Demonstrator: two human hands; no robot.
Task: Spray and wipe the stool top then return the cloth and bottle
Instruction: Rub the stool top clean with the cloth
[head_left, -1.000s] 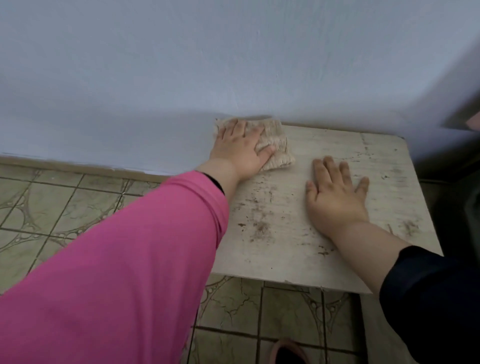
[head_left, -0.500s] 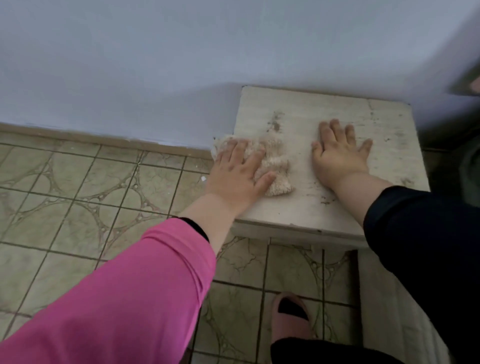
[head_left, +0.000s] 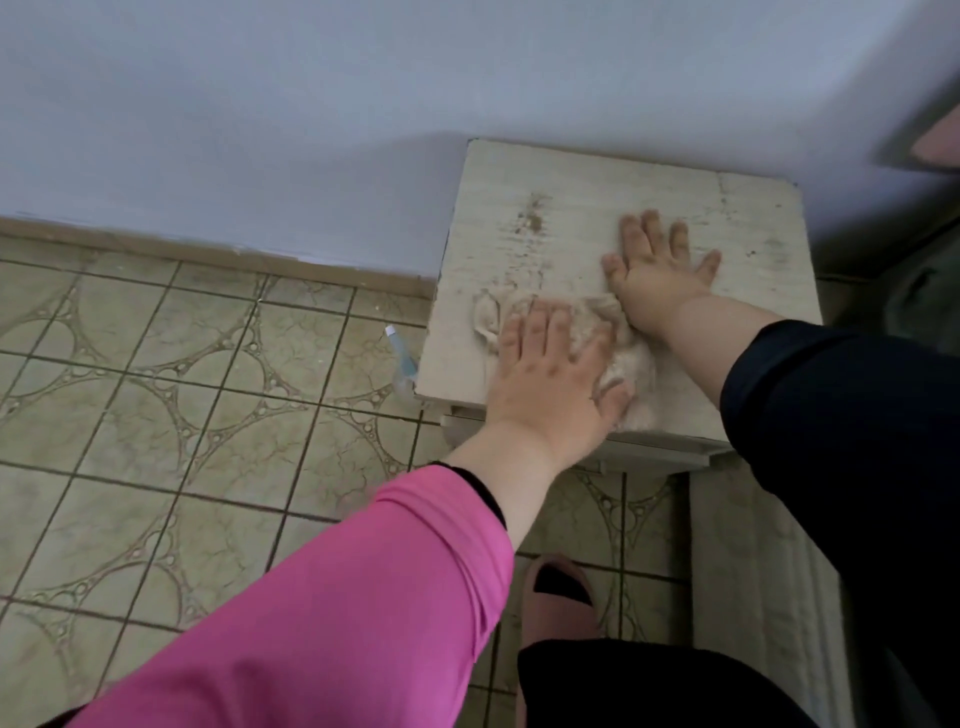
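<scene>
The stool top (head_left: 582, 208) is a pale square board with dirt smudges, standing against the wall. A beige cloth (head_left: 618, 364) lies bunched on its near part. My left hand (head_left: 550, 384) presses flat on the cloth with straight, spread fingers. My right hand (head_left: 654, 270) lies flat on the bare board just beyond the cloth, fingers spread; its wrist touches the cloth's right side. The spray bottle (head_left: 402, 356) lies on the floor tiles at the stool's left edge, only its clear-blue upper part showing.
Patterned green floor tiles (head_left: 182, 389) stretch to the left, ending at a skirting board under the blue-grey wall (head_left: 311, 104). My foot in a pink slipper (head_left: 558, 592) stands below the stool. A pale ribbed panel (head_left: 753, 571) stands to the right.
My left hand has dragged the cloth from the far left corner to the near edge, then rightward against my right wrist. The view has tilted down, bringing the bottle into sight.
</scene>
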